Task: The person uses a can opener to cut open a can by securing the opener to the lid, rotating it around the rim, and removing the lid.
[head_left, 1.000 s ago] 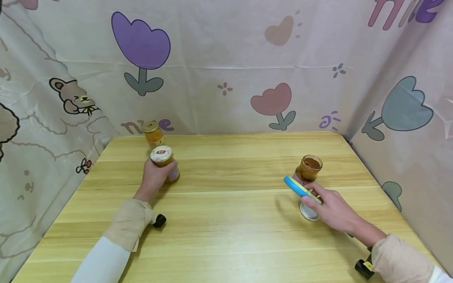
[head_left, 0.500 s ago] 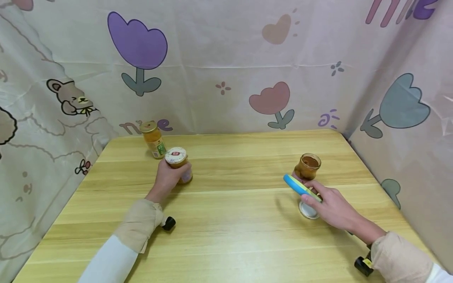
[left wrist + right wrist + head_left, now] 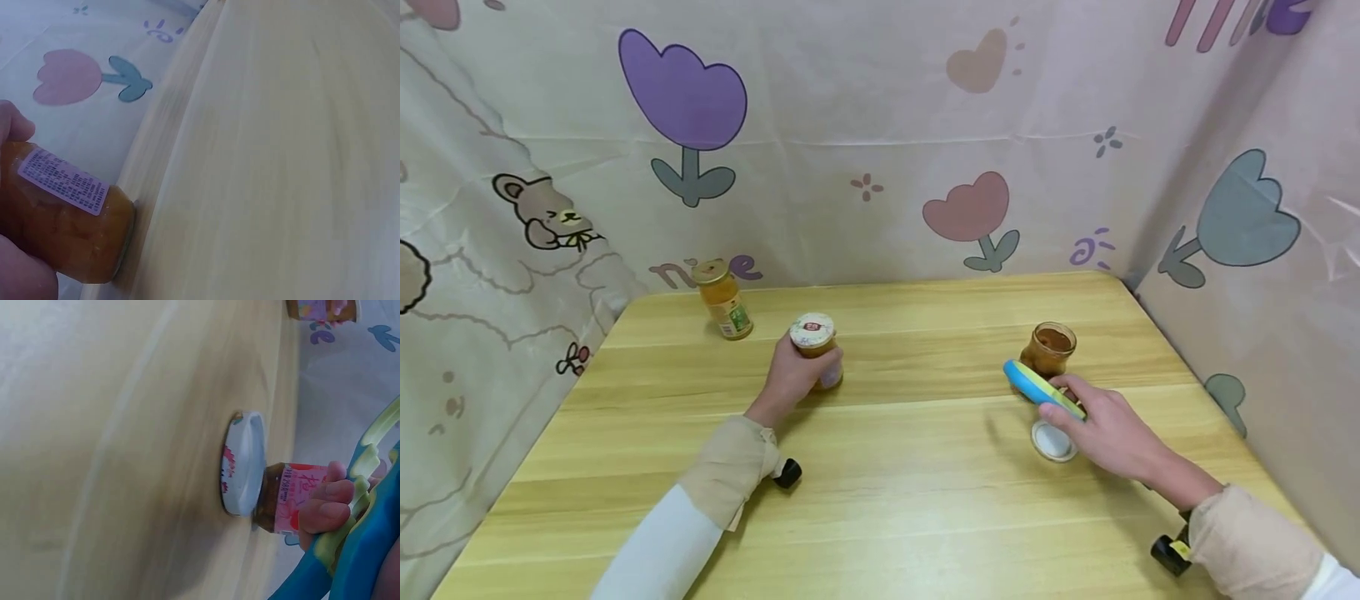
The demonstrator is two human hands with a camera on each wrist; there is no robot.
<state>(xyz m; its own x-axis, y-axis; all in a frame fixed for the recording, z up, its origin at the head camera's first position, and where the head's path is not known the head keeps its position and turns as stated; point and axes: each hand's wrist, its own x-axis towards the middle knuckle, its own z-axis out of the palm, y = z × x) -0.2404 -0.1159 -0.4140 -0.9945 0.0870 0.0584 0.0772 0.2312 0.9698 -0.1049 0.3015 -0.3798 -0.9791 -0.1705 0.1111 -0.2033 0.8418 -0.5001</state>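
Observation:
My left hand (image 3: 790, 377) grips a glass jar with a printed white lid (image 3: 812, 330). In the left wrist view, this jar (image 3: 69, 234) has amber contents and a purple label. A blue and green jar opener (image 3: 1036, 388) is held in my right hand (image 3: 1112, 432); the right wrist view shows its toothed inner edges. Just beyond that hand stands a lidless brown jar (image 3: 1047, 350), its pink label (image 3: 300, 497) clear in the right wrist view. A loose white lid (image 3: 1054, 441) lies inside-up on the table, beside the right fingers.
At the back left stands another jar (image 3: 724, 302) with a gold lid and a green label. The wooden table (image 3: 880, 500) ends at a patterned cloth (image 3: 820, 192) at the back and sides.
My left hand has moved right with the jar, away from the gold-lidded jar, which is now fully visible. My right hand and the jar opener have stayed nearly in place.

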